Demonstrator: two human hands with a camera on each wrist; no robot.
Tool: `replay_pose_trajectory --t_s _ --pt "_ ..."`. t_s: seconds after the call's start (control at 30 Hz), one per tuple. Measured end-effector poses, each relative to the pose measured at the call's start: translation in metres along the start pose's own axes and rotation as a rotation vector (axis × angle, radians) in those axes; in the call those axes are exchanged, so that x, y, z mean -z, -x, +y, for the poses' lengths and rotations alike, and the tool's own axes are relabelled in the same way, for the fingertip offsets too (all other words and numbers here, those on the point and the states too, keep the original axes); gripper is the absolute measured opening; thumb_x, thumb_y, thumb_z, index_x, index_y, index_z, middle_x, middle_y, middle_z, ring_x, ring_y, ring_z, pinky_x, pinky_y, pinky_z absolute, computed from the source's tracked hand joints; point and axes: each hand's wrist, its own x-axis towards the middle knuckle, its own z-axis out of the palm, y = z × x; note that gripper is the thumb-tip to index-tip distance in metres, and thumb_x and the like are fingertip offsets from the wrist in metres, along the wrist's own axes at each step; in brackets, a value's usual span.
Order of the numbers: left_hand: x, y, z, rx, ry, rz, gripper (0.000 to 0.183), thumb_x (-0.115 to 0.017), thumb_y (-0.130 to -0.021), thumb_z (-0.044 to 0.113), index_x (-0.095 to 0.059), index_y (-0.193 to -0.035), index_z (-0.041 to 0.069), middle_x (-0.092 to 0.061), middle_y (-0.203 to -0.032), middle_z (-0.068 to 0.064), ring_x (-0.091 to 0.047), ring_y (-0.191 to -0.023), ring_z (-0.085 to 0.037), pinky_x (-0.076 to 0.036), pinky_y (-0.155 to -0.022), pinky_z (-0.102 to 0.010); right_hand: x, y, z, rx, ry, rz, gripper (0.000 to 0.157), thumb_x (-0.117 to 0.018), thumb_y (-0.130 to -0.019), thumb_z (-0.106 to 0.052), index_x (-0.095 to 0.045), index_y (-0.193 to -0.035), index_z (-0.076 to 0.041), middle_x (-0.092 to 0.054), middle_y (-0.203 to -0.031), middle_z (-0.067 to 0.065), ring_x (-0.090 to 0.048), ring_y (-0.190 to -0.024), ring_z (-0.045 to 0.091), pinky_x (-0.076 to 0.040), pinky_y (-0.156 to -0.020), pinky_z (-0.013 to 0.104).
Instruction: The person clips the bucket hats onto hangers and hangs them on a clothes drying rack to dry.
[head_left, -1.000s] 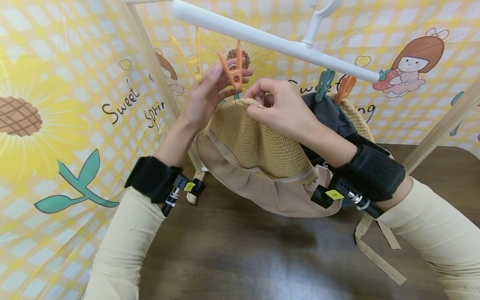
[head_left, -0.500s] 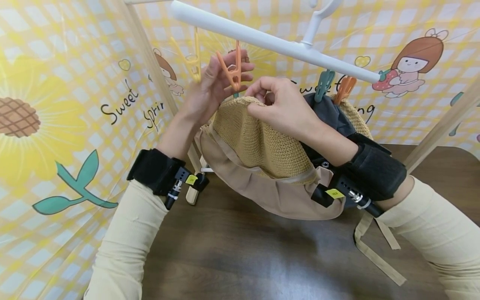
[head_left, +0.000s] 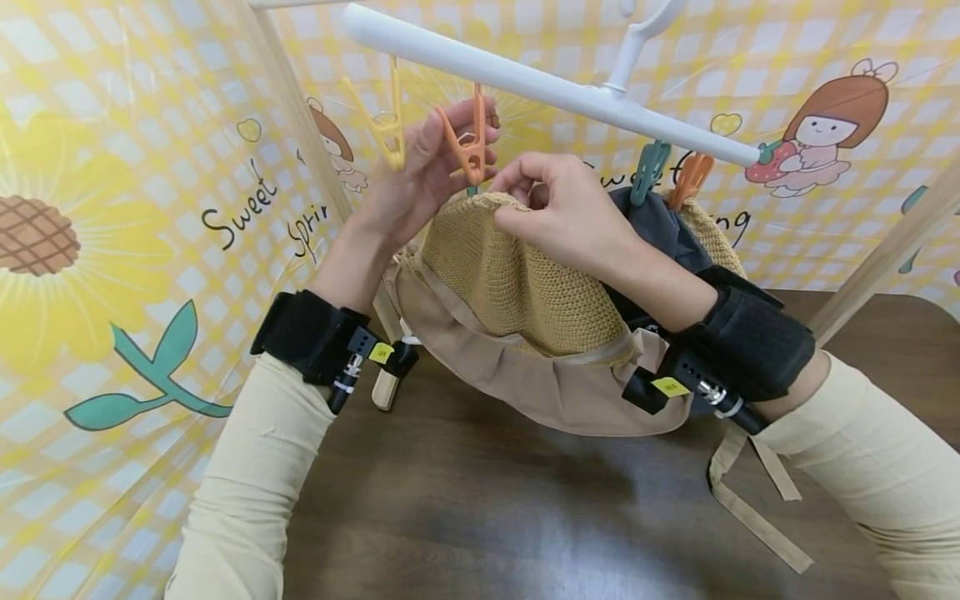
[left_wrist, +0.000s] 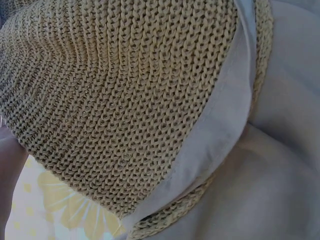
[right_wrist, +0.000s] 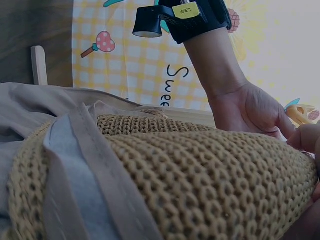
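Note:
A tan knitted hat (head_left: 517, 283) with a beige cloth brim (head_left: 510, 392) hangs beneath a white hanger bar (head_left: 517, 77). My right hand (head_left: 581, 217) pinches the upper knitted edge between thumb and fingers. Beside that edge, my left hand (head_left: 401, 192) has its fingers loosely extended behind an orange clothespin (head_left: 471, 154), thumb on the near side. Knitted fabric (left_wrist: 110, 100) fills most of the left wrist view. In the right wrist view, the hat (right_wrist: 215, 175) hides part of the left hand (right_wrist: 245, 107).
A yellow clothespin (head_left: 388, 133) hangs left of the orange one. To the right, a green clothespin (head_left: 649, 171) and another orange clothespin (head_left: 692, 179) hold a dark cap (head_left: 637, 221) and knitted cloth. Wooden posts (head_left: 885, 250) flank the brown tabletop (head_left: 480, 517); beige straps (head_left: 757, 517) dangle right.
My left hand has risen a little and its fingers have straightened behind the orange clothespin. The right hand keeps its pinch on the hat's edge, nearly still.

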Motion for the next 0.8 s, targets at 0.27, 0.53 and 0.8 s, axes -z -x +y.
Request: replay_pose_trajectory --t_s 0.27,0.53,0.8 --pt "-0.0021 -0.0007 0.0022 -0.007 0.008 -0.019 0.059 -0.074 -0.071 0.043 -0.06 -0.107 -0.002 -0.063 -0.092 -0.007 -0.059 -0.082 -0.018 -0.049 -0.081 -0.032 0.0008 -0.0002 -0.002 -0.002 0.019 0.003 0.019 -0.053 -0.077 0.0 -0.066 -0.09 -0.004 -0.051 -0.07 0.001 -0.039 -0.051 0.005 -0.03 -0.048 0.019" --pt "-0.0035 -0.0014 0.0016 -0.041 -0.007 -0.014 0.053 -0.074 -0.071 0.044 -0.063 -0.1 0.001 -0.062 -0.091 -0.006 -0.058 -0.079 -0.017 -0.051 -0.079 -0.026 0.0011 -0.0001 -0.0026 -0.016 0.014 0.02 0.016 -0.055 -0.077 -0.001 -0.066 -0.088 -0.004 -0.053 -0.068 0.001 -0.043 -0.054 0.007 -0.033 -0.05 0.019" --pt "-0.0033 -0.0016 -0.0001 -0.05 -0.045 0.03 0.057 -0.077 -0.066 0.046 -0.064 -0.099 0.002 -0.062 -0.088 -0.005 -0.058 -0.079 -0.016 -0.051 -0.076 -0.024 0.0011 0.0001 -0.0033 -0.028 0.009 0.048 0.011 -0.06 -0.077 -0.003 -0.067 -0.085 -0.005 -0.057 -0.069 0.0 -0.049 -0.057 0.008 -0.038 -0.052 0.018"
